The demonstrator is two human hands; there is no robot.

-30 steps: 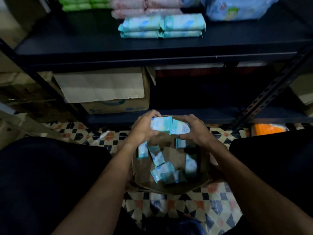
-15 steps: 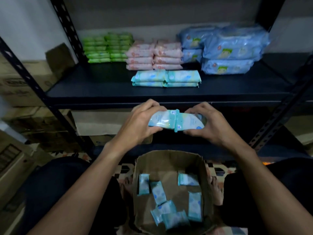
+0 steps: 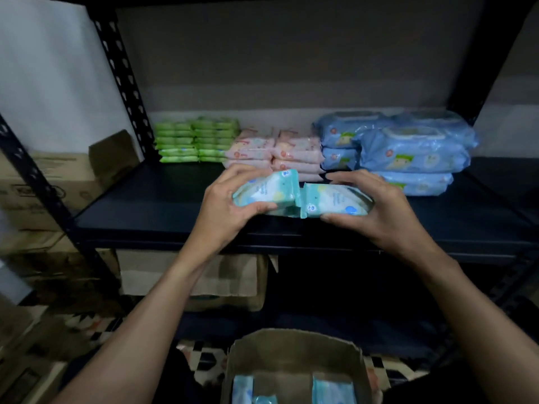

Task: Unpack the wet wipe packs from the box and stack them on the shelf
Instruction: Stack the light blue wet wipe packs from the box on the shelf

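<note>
Glossy plastic film on teal wipe packs (image 3: pixel 264 193); matt black metal shelf (image 3: pixel 163 205); rough brown cardboard box (image 3: pixel 294 351).

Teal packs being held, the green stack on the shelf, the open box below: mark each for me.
teal packs (image 3: pixel 332 199): head view, face of the right one of the pair.
green stack (image 3: pixel 194 141): head view, middle of its front.
open box (image 3: pixel 294 354): head view, inner back wall.

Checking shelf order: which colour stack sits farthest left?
The green stack, leftmost; the pink stack is beside it, the big blue packs farthest right.
</note>
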